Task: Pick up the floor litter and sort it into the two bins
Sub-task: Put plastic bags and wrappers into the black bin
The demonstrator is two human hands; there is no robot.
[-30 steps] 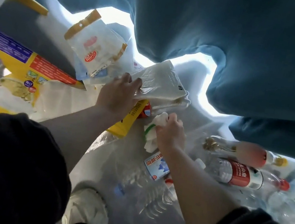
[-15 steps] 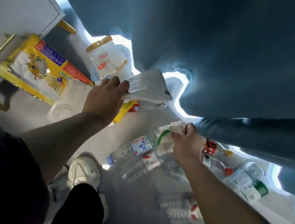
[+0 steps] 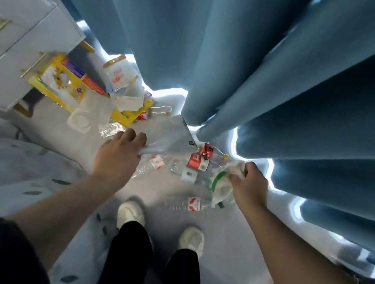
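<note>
My left hand (image 3: 118,155) grips a flat grey-white plastic package (image 3: 170,136) by its near corner and holds it above the floor. My right hand (image 3: 248,184) is closed on a crumpled white wrapper with a green stripe (image 3: 220,184), also off the floor. Below and between them lie several clear plastic bottles: one with a red label (image 3: 199,162) and one nearer my feet (image 3: 186,203). Further left on the floor lie a yellow printed bag (image 3: 65,81), a white pouch with tan edges (image 3: 119,74) and a clear plastic tray (image 3: 86,115). No bin is in view.
Blue curtains (image 3: 222,48) hang across the far and right side, close behind the litter. A white drawer cabinet with gold handles (image 3: 12,38) stands at the left. A pale bedsheet with leaf print (image 3: 4,161) covers the lower left. My white shoes (image 3: 132,214) stand just behind the bottles.
I have risen from a crouch, so the view is higher and the floor farther off. Both hands have lifted away from the pile with the package and the wrapper still in them.
</note>
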